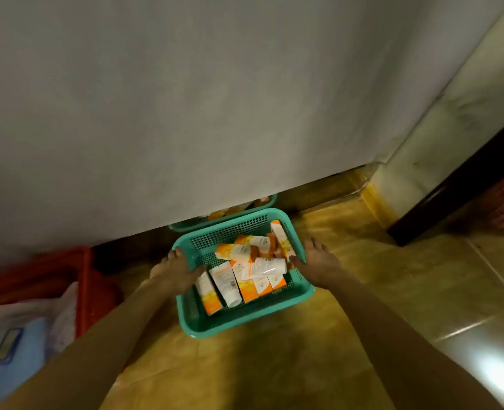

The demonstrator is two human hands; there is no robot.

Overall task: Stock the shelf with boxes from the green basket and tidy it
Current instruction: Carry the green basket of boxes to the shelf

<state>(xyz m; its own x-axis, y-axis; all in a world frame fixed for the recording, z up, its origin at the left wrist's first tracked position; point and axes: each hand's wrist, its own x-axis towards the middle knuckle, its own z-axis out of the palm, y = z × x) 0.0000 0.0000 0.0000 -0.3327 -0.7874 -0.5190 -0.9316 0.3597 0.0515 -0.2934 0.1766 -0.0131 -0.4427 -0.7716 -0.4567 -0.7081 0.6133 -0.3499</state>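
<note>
Green basket (246, 316): perforated teal-green plastic, standing on the yellowish tiled floor (392, 276), set at a slant to the view.
Boxes (244, 273): white-and-orange cartons lying inside the green basket; a row lies side by side along the bottom, others are piled loosely across them, and one leans against the right-hand wall.
Left hand (175, 269): closed over the basket's left rim, fingers curled on the outer edge near the far corner, thumb reaching inward over the mesh.
Right hand (314, 257): closed over the basket's right rim, fingers wrapped on the edge, thumb inside close to the piled cartons; whether it touches a carton cannot be told.
Second basket (224, 220): same green colour, directly beyond the first and largely hidden under the grey panel (185, 99); orange-and-white cartons show in it.
Grey panel: a plain flat surface filling the upper view, its lower edge overhanging the floor.
Red crate (52, 273): on the floor to the left, holding pale wrapped packages.
Dark upright (457, 187): at the right, beside a pale tiled wall; something pink and meshed sits behind it, blurred.
</note>
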